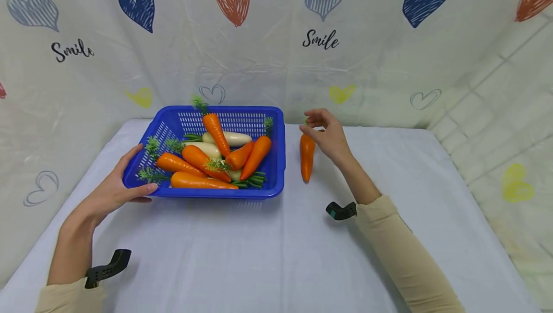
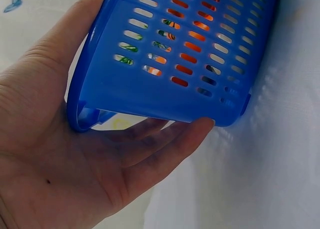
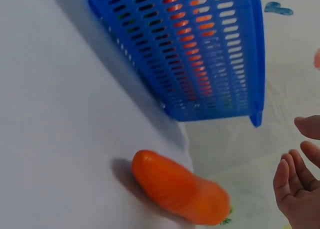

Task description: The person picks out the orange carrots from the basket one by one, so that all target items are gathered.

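My left hand (image 1: 116,186) grips the left front corner of a blue plastic basket (image 1: 281,159), its thumb over the rim. In the left wrist view its fingers (image 2: 165,164) lie along the basket's side below the rim. Inside the basket lie several orange carrots (image 1: 203,181) with leafy green tops and white radishes (image 1: 231,138). A single carrot (image 1: 307,159) lies on the table to the right of the basket, pointed end towards me. Over its leafy end hovers my right hand (image 1: 330,135), fingers loosely bent and holding nothing; the right wrist view shows them apart from the carrot (image 3: 175,189).
A white cloth (image 1: 216,255) covers the table. Behind it hangs a pale curtain (image 1: 268,54) printed with hearts and the word Smile, close to the basket's back rim. Each forearm carries a black wrist mount (image 1: 341,210).
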The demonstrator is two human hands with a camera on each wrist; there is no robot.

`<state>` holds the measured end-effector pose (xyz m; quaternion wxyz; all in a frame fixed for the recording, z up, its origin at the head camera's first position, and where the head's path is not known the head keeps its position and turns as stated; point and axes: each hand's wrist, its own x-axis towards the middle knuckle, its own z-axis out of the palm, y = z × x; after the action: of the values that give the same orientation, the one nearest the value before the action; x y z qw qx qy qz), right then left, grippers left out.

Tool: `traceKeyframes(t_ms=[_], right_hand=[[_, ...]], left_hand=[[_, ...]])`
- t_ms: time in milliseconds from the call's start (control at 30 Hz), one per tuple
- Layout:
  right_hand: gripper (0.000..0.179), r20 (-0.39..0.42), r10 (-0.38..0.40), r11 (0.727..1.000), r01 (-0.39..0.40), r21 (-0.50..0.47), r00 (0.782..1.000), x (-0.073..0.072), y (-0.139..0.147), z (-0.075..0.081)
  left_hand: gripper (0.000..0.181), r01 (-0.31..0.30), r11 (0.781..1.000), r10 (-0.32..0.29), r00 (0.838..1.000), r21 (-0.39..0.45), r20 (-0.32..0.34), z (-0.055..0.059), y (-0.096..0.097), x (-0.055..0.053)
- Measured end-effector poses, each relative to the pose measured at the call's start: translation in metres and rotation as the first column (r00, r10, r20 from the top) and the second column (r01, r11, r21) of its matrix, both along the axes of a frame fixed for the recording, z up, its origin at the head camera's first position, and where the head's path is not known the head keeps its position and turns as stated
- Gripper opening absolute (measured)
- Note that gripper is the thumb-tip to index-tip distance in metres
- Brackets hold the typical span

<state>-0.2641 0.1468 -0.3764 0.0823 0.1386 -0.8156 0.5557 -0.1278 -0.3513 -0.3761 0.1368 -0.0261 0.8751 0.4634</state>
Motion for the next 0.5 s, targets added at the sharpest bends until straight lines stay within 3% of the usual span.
traceKeyframes(t_ms=[267,500], right_hand=[[0.042,-0.03,0.065,0.997,-0.066,-0.026,0.997,0.012,-0.015,0.019],[0.037,-0.074,0.122,0.989,-0.127,-0.072,0.99,0.018,-0.024,0.027]], left_hand=[[0.109,0.001,1.0,-0.001,1.0,0.0,0.0,-0.001,0.0,0.0],[0.109,0.001,1.0,-0.001,1.0,0.002,0.004,0.0,-0.001,0.0]])
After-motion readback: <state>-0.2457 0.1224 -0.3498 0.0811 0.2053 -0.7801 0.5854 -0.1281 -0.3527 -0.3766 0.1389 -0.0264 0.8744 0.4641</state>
